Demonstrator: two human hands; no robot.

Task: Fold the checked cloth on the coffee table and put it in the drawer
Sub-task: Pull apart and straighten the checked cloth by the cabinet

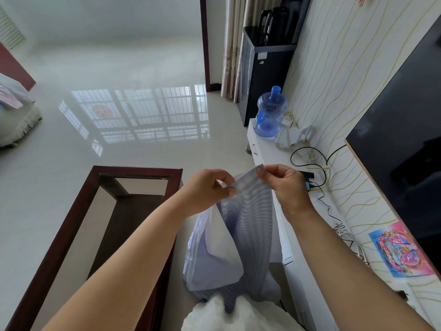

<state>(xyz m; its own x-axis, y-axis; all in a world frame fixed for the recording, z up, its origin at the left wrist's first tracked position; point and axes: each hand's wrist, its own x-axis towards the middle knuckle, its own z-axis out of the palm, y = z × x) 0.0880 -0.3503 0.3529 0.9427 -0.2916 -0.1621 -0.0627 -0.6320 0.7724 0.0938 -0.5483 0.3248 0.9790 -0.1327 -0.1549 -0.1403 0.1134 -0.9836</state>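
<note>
The blue-and-white checked cloth (248,225) hangs in the air in front of me, between the coffee table and the white cabinet. My left hand (207,187) pinches its upper edge on the left. My right hand (284,185) pinches the top corner on the right. The cloth droops in loose folds down to my white top at the bottom of the view. The dark wooden coffee table (78,211) with a glass top stands to my left, with nothing on it. A drawer handle (254,149) shows on the front of the white cabinet (267,151); its drawers look closed.
On the white cabinet stand a blue water jug (269,113), a white router (286,137) and several cables (310,163). A dark TV screen (401,130) hangs on the wall at right. A black water dispenser (262,68) stands further back. Glossy tiled floor (119,115) stretches to the left.
</note>
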